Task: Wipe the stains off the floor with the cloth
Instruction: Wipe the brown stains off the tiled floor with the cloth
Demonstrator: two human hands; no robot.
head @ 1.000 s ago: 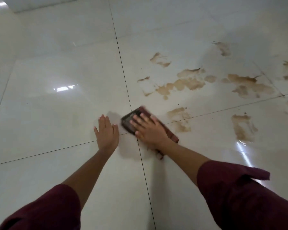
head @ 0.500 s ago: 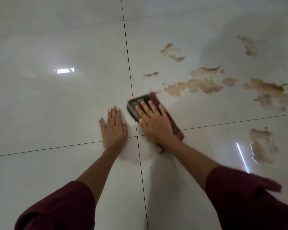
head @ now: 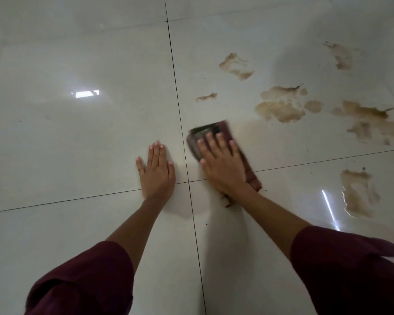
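A folded dark red cloth lies flat on the glossy white tile floor, just right of a grout cross. My right hand presses down on it with straight, spread fingers; the cloth's far end and right edge show past the hand. My left hand rests flat on the bare tile to the left of the cloth, fingers straight. Brown stains spread to the right: a large smeared patch, a small streak, a blotch farther back, and another near the right edge.
More brown stains run off the right edge, and one lies at the back right. Dark grout lines cross the floor. A window reflection shines on the left tile. Dark red sleeves fill the bottom corners.
The cloth under my right hand slid forward and right over the tile, and the stains nearest the grout cross are gone. My left hand stayed flat on the floor. The camera swung left.
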